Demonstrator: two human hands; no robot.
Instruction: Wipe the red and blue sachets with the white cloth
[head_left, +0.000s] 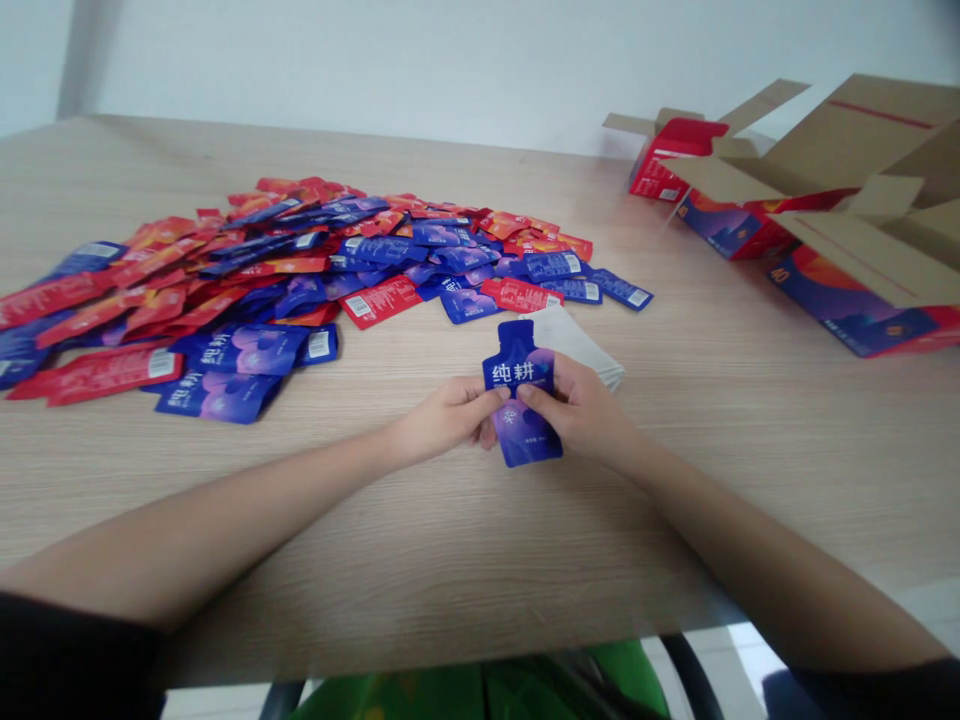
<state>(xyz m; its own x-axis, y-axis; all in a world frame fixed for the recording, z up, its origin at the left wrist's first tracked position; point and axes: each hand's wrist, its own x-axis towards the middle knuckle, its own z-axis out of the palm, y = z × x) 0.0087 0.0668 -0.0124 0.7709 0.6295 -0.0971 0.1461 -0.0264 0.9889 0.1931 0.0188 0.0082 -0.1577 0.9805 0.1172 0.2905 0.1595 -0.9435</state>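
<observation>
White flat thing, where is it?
In the head view, the white flat thing lies on the table just right of centre, partly hidden behind the right hand.

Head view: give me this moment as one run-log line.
left hand: gripping blue pouch | right hand: gripping same pouch | red-and-blue pouch pile: on table, ahead-left | open boxes: on table, ahead-right

On the held blue pouch [523, 427] we read 纯耕 in white; its emblem [509, 417] and small print [535, 441] are too small for us. We find 纯耕 again on two blue pouches [232, 387] lying at left, and 40 on the nearest box [844, 300]. We see barcodes [359, 306] on red pouches [391, 296].
</observation>
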